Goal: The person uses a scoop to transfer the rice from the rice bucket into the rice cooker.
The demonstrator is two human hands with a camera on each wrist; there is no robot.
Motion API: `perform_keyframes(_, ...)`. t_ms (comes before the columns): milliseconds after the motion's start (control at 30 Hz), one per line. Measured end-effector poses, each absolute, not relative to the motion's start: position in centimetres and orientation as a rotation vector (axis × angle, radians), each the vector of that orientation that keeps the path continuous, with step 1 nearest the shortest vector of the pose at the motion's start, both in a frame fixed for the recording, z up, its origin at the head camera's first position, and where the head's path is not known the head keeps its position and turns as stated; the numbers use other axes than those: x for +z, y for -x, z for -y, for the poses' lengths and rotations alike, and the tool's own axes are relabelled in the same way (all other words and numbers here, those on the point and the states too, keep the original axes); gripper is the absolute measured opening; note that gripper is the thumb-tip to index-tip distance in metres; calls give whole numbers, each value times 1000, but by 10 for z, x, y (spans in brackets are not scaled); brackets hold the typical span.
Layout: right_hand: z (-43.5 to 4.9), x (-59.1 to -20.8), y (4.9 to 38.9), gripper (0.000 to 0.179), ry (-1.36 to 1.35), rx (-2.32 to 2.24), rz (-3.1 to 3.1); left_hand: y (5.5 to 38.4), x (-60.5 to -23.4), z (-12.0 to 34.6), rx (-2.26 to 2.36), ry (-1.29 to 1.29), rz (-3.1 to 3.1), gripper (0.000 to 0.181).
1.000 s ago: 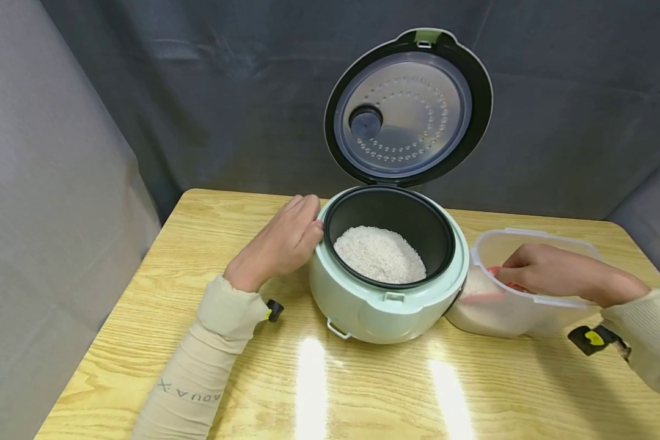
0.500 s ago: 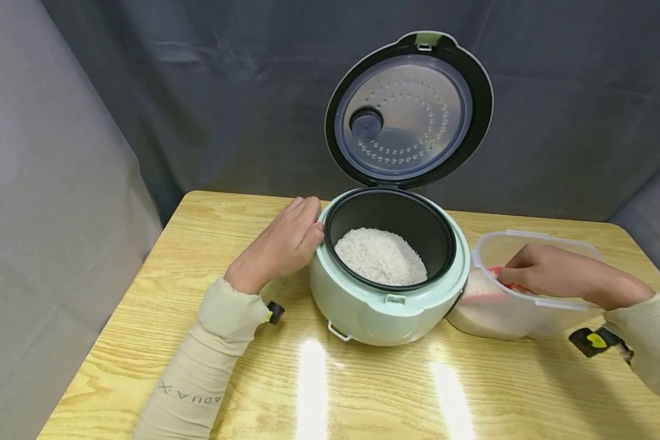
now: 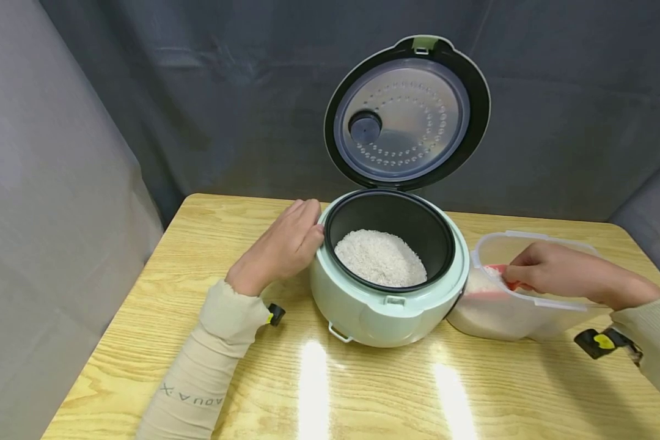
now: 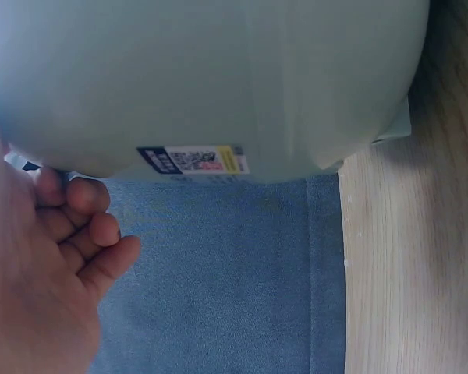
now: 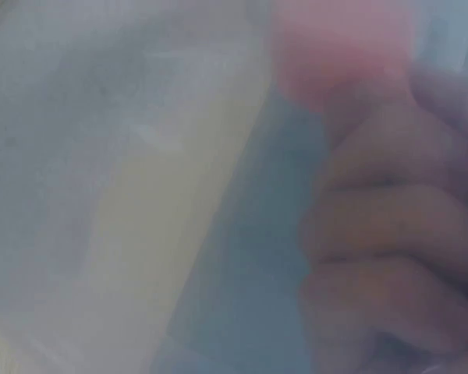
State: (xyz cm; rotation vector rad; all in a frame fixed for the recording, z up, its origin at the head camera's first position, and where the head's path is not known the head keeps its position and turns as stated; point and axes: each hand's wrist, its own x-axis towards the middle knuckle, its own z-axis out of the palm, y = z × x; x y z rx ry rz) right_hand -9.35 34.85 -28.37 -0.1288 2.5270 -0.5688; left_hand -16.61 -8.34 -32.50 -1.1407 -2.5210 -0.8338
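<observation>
A pale green rice cooker (image 3: pixel 357 311) stands with its lid (image 3: pixel 401 122) raised and white rice (image 3: pixel 381 258) heaped in its dark inner pot (image 3: pixel 429 226). My left hand (image 3: pixel 283 244) holds the cooker's left side, thumb at the rim; in the left wrist view its fingers (image 4: pixel 90 195) are curled by the cooker's wall. Inside a clear plastic container (image 3: pixel 495 318) at the right, my right hand (image 3: pixel 566 275) pinches a red scoop (image 3: pixel 511 284) with rice in it. Through the cloudy container wall, the right wrist view shows the scoop (image 5: pixel 343 47) and curled fingers (image 5: pixel 390 226).
The container, partly filled with rice, sits close against the cooker's right side on a wooden table (image 3: pixel 242 379). Dark cloth (image 3: pixel 225 110) hangs behind the table's back edge. A grey cloth (image 3: pixel 60 214) hangs at the left.
My right hand has shifted slightly to the right within the container, and rice now shows in the scoop. My left hand stays on the cooker. The head view has tilted a little.
</observation>
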Motion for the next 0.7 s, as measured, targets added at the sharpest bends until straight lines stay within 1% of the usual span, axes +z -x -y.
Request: perform_keyframes(700,-348,-268,83,34,58,-547,-2540,165,-323,83,-824,1141,2527,19)
